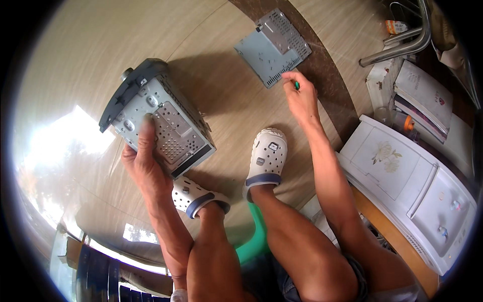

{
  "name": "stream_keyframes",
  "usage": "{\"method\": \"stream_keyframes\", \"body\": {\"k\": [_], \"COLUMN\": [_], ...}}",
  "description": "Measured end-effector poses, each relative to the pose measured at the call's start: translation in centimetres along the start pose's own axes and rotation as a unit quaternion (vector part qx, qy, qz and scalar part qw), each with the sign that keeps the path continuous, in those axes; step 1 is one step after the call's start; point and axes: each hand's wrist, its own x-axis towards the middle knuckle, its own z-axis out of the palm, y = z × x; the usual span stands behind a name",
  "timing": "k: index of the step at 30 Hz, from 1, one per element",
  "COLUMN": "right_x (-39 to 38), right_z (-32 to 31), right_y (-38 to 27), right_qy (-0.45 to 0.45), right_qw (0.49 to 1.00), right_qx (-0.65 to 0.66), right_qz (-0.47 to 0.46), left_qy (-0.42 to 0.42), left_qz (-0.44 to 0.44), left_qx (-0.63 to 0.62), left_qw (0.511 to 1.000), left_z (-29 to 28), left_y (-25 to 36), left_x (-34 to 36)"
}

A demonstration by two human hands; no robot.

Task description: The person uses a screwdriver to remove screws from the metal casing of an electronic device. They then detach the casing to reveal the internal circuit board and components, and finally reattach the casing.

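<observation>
My left hand (147,151) grips a grey metal electronic chassis (175,132) by its near left side, thumb over its perforated face. The chassis has a dark plastic front panel with a knob (127,74) at the upper left. My right hand (301,100), fingers curled, holds a small green object (297,85), mostly hidden, just below the near corner of a flat grey metal plate (266,53) with vents lying on the floor. I cannot tell whether the fingertips touch the plate.
My feet in white clogs (266,153) rest below, near green plastic (254,236). At right stand a white appliance (387,151), stacked books (422,95), bottles (405,126) and a metal chair frame (397,54). Dark boxes (95,272) line the lower left.
</observation>
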Motion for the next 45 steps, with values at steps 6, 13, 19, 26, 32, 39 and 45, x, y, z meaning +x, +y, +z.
{"method": "stream_keyframes", "body": {"k": [6,13,19,26,32,39,45], "right_x": [3.5,7.1,8.2,7.5,6.7,6.8,7.6], "right_z": [1.8,3.1,3.2,3.1,3.9,5.1,4.3], "right_y": [-1.8,-1.1,-0.9,-0.4,0.1,-0.1,0.4], "right_qy": [-0.002,-0.002,-0.049,-0.037,-0.029,-0.008,0.003], "right_qw": [0.99,0.953,0.953,0.947,0.951,0.948,0.949], "right_qx": [-0.072,-0.183,-0.186,-0.213,-0.204,-0.224,-0.21], "right_qz": [-0.123,-0.24,-0.235,-0.236,-0.229,-0.227,-0.235], "left_qy": [-0.007,-0.014,-0.014,-0.011,-0.019,-0.014,-0.027], "left_qz": [0.043,0.018,0.014,0.02,0.022,0.014,0.017], "left_qx": [-0.004,-0.016,-0.012,-0.003,-0.002,0.009,0.004], "left_qw": [0.999,1.0,1.0,1.0,1.0,1.0,0.999], "left_z": [-1.8,-1.1,-1.2,-0.9,-0.8,-1.0,-1.1], "left_y": [0.5,0.0,-0.1,0.1,-0.2,-0.1,-0.4], "left_x": [-0.2,0.0,-0.1,0.0,0.0,0.0,0.2]}}
